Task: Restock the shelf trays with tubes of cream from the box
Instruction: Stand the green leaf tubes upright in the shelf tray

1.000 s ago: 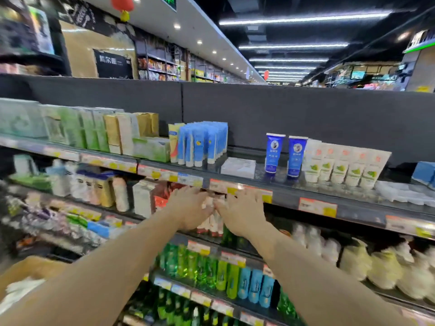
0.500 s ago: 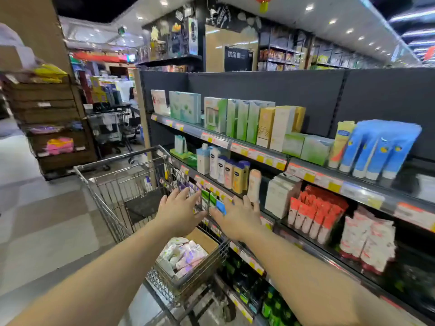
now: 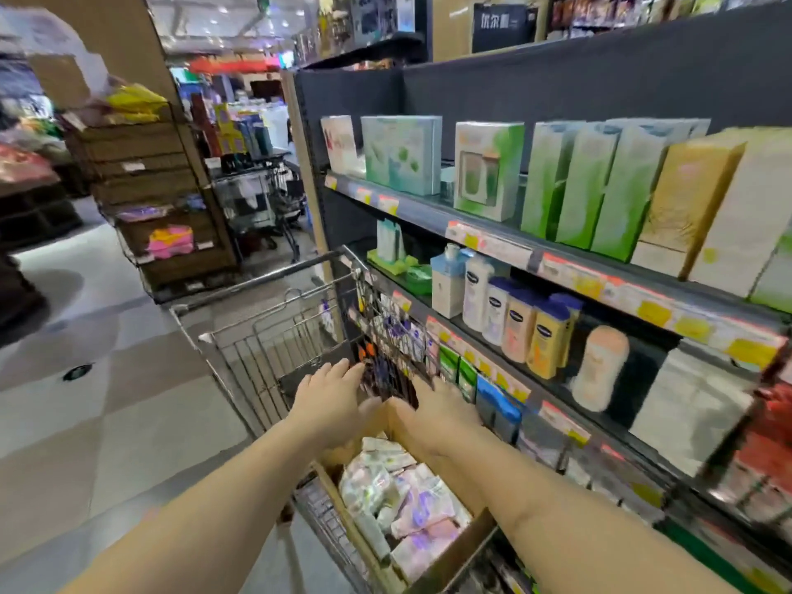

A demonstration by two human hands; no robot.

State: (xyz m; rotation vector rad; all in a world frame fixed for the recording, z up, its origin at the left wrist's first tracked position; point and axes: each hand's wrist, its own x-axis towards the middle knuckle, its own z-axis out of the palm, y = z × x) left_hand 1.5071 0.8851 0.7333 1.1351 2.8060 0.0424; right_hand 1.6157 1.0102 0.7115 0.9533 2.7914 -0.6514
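Cardboard box [image 3: 445, 546] of cream tubes [image 3: 403, 495] now lies just below both hands, which have left the shelf trays; left hand [image 3: 328, 398] and right hand [image 3: 433, 411] hover empty, fingers spread; another pickup likely follows.

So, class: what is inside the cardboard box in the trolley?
The cardboard box holds a loose heap of pale packets, white, pink and lilac. Whatever lies beneath that top layer is covered, and the forearms hide the box's far end.
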